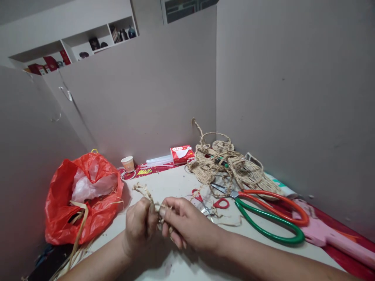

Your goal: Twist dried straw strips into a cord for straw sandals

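Low over the front of the white table, my left hand (pixel 141 220) and my right hand (pixel 187 220) meet around a piece of braided straw cord (pixel 144 191). One end of the cord sticks up and to the left above my left hand, whose fingers are closed on it. My right thumb and fingers pinch the cord just beside them; part of it is hidden inside the grip. Just beyond my right hand lie small red-handled scissors (pixel 221 203). Large scissors with one orange and one green handle (pixel 269 222) lie open farther right.
A red plastic bag (pixel 55 203) holding white plastic and straw stands at left. Behind are a paper cup (pixel 128 164), a red tissue pack (pixel 180 155) and a pile of braided straw cord (pixel 202 166). A pink tool (pixel 331 236) lies at right. Grey partitions (pixel 164 101) enclose the table.
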A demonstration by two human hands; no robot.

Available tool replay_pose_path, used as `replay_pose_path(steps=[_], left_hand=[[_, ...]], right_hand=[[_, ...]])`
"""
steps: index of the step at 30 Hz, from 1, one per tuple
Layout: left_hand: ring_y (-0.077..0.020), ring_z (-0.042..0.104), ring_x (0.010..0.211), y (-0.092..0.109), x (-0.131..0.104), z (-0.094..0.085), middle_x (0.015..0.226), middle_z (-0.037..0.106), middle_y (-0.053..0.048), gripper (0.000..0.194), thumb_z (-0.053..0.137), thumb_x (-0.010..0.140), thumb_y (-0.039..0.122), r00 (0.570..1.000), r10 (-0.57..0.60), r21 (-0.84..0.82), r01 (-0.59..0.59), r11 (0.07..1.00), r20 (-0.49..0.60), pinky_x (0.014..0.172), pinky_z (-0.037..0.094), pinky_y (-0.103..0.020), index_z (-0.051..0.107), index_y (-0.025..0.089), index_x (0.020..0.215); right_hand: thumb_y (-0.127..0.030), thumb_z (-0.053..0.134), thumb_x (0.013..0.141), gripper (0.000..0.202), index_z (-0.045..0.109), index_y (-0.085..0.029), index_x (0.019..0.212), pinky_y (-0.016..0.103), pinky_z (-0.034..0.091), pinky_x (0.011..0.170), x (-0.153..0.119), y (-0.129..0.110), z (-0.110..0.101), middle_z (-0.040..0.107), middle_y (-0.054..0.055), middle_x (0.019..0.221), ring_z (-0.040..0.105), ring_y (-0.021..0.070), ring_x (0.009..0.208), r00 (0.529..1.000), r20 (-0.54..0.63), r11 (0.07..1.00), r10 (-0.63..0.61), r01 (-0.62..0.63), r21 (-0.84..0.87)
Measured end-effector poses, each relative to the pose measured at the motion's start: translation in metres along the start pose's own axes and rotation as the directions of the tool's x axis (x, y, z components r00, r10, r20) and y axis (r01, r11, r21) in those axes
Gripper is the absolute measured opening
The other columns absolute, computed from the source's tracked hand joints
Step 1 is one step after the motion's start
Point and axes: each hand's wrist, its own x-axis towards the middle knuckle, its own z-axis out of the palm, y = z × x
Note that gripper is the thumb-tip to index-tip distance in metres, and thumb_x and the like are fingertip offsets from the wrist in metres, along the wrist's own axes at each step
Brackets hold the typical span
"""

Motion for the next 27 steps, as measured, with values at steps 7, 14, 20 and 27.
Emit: replay_pose_path(steps=[7,14,20,27], left_hand=[[-0.0100,0.038,0.050,0.010,0.005,0.004,0.057,0.040,0.003,0.019,0.042,0.086,0.015,0.990,0.093,0.087,-0.102,0.991,0.104,0.051,0.032,-0.025,0.043,0.021,0.068],[-0.0074,0.025,0.045,-0.018,0.025,0.018,0.054,0.024,0.008,0.031,0.037,0.089,0.042,0.856,-0.508,-0.245,0.514,0.822,0.092,0.043,0.025,-0.019,0.028,0.022,0.067],[-0.0102,0.034,0.050,-0.073,0.034,0.016,0.054,0.036,0.006,0.023,0.038,0.081,0.035,0.811,-0.583,-0.126,0.574,0.809,-0.045,0.048,0.028,-0.022,0.035,0.021,0.063],[-0.0127,0.036,0.058,-0.093,0.036,0.015,0.057,0.035,0.005,0.019,0.040,0.075,0.030,0.833,-0.545,-0.103,0.537,0.837,-0.092,0.056,0.028,-0.024,0.035,0.021,0.060]], right_hand=[[-0.048,0.046,0.087,0.029,0.041,-0.020,0.079,0.013,0.021,0.029,0.003,0.002,-0.006,0.054,-0.009,0.047,0.033,0.0032,0.027,0.975,-0.198,0.991,-0.104,0.118,0.059],[-0.050,0.048,0.086,0.029,0.042,-0.021,0.081,0.014,0.020,0.029,0.003,-0.014,-0.024,0.049,-0.010,0.042,0.029,0.0041,0.028,0.920,-0.334,0.977,-0.208,0.209,-0.032],[-0.042,0.058,0.082,0.024,0.047,-0.021,0.077,0.016,0.025,0.031,-0.015,-0.079,-0.072,0.052,-0.008,0.049,0.034,0.0045,0.031,0.576,-0.632,0.850,-0.519,0.427,-0.308],[-0.037,0.058,0.080,0.018,0.059,-0.023,0.068,0.023,0.026,0.038,-0.011,-0.175,-0.128,0.048,-0.004,0.052,0.033,0.0085,0.038,0.338,-0.587,0.667,-0.735,0.205,-0.716]])
